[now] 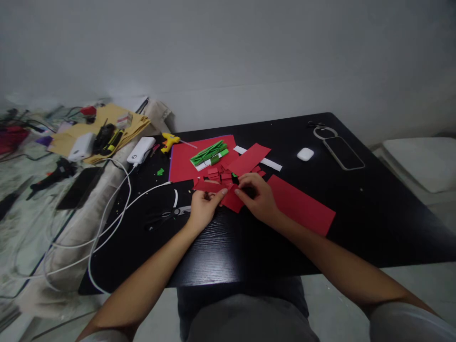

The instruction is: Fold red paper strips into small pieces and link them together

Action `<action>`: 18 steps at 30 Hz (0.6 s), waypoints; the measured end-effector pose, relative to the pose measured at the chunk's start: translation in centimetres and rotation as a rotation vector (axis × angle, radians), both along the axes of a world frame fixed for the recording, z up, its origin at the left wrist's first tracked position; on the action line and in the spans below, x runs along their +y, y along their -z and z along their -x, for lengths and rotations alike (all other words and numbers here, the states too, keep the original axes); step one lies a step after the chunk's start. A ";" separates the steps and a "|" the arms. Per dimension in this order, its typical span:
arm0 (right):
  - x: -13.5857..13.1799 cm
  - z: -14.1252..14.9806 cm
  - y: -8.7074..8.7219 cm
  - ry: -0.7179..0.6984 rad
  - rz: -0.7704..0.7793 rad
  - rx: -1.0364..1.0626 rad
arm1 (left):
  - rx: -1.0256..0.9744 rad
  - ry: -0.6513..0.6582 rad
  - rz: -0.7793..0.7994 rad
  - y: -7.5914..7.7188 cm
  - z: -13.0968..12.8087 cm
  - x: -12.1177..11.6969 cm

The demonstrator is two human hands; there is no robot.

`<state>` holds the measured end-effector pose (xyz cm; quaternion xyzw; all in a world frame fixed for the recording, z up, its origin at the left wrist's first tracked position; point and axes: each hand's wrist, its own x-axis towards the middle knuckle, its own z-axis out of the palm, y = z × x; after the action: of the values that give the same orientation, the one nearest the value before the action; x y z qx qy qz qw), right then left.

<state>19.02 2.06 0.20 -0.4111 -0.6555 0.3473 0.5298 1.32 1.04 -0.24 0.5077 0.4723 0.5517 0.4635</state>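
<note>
Between thumb and fingers, my left hand (204,205) pinches a narrow red paper strip (206,185). My right hand (259,197) is close beside it, thumb and fingers drawn together near the strip's right end; what they hold, if anything, is too small to make out. Just under both hands lies a red paper piece (233,202). Beyond them are several small folded red paper pieces (213,174) and a wider red strip (250,159). A bundle of folded green paper (209,151) rests on a large red sheet (183,167).
Black-handled scissors (164,216) lie left of my left hand. A yellow glue gun (170,141), a white power bank (141,150) and a white cable (123,209) are farther left. A red sheet (301,204), a white earbud case (305,154) and a phone (344,153) lie right.
</note>
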 end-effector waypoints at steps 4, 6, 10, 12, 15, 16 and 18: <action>-0.4 0.1 -0.3 0.041 -0.070 -0.097 | 0.098 -0.060 -0.093 0.5 0.2 -0.4; -0.5 0.2 -0.2 0.046 -0.032 -0.080 | 0.142 -0.023 -0.180 0.5 0.4 -0.7; -0.3 0.3 0.3 0.010 0.075 0.004 | 0.235 0.069 -0.309 0.5 0.5 -1.0; -0.2 0.2 0.4 -0.014 0.113 0.019 | 0.251 0.088 -0.313 0.5 0.4 -1.1; -0.1 0.1 0.3 -0.036 0.131 0.013 | 0.276 0.062 -0.299 0.4 0.2 -1.2; 0.0 0.1 0.3 -0.041 0.132 0.010 | 0.294 0.043 -0.293 0.3 0.2 -1.3; 0.0 0.0 0.1 -0.047 0.132 0.006 | 0.322 0.024 -0.261 0.3 0.1 -1.4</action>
<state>19.00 2.04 0.08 -0.4285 -0.6391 0.4031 0.4953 1.21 -0.33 -0.50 0.6507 0.4586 0.5143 0.3191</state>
